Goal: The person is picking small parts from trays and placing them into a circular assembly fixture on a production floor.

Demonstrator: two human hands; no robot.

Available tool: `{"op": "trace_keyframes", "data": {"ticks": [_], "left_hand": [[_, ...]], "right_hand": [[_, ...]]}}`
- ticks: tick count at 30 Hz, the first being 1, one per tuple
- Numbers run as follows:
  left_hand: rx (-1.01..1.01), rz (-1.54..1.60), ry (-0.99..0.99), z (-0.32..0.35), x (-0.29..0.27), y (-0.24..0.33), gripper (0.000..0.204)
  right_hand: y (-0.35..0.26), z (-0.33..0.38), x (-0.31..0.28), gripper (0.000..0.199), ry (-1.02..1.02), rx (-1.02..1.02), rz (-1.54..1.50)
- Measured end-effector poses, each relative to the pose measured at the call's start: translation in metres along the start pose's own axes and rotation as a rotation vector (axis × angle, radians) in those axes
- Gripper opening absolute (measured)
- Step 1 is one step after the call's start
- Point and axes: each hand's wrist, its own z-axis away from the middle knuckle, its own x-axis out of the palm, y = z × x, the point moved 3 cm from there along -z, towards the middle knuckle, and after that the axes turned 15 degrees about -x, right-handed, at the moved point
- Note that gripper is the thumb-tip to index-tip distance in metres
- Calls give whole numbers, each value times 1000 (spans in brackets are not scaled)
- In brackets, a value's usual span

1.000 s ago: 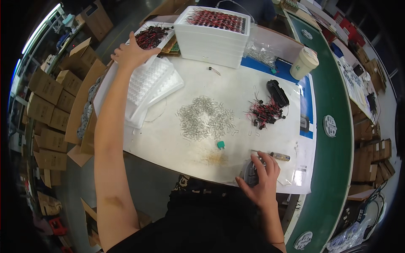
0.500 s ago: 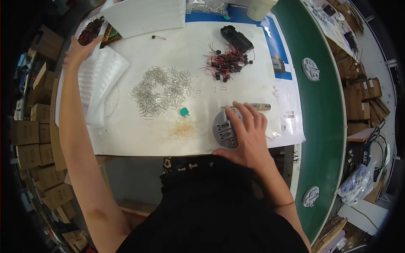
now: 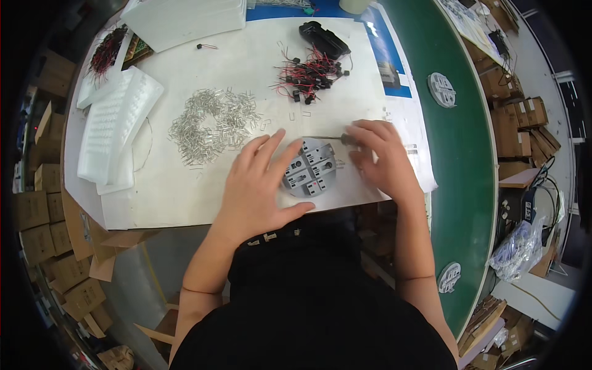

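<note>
Near the table's front edge (image 3: 179, 213) sits the gray disc (image 3: 316, 176), the left hand (image 3: 256, 185) arched around its left side, fingers spread, unclenched! Just beyond, the right hand (image 3: 390, 161) curls over the screwdriver (image 3: 348, 140); whether those fingers grip it, I cannot tell.

Screwdriver handle (image 3: 348, 140) partly under right hand (image 3: 387, 159), cup (image 3: 354, 5) cropped by top edge (base showing)

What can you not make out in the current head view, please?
In the head view:
Screwdriver: handle mostly covered by the right hand, whose grip is unclear.
Grey disc: left rim partly hidden by the left hand.
White foam stack: top cut off by the upper edge.
Pale container: likewise cut off.
</note>
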Motion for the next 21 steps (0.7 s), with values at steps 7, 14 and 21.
{"op": "trace_keyframes", "data": {"ticks": [7,14,21], "left_hand": [[80,44,-77,2,32,-12,80],[-14,-180,210,10,-1,-56,49],[-87,-152,214,14,6,-69,32]], "right_hand": [[7,5,4,34,202,202,-185],[5,-31,21,25,203,320,-318],[20,-78,80,16,-133,344,-69]]}}
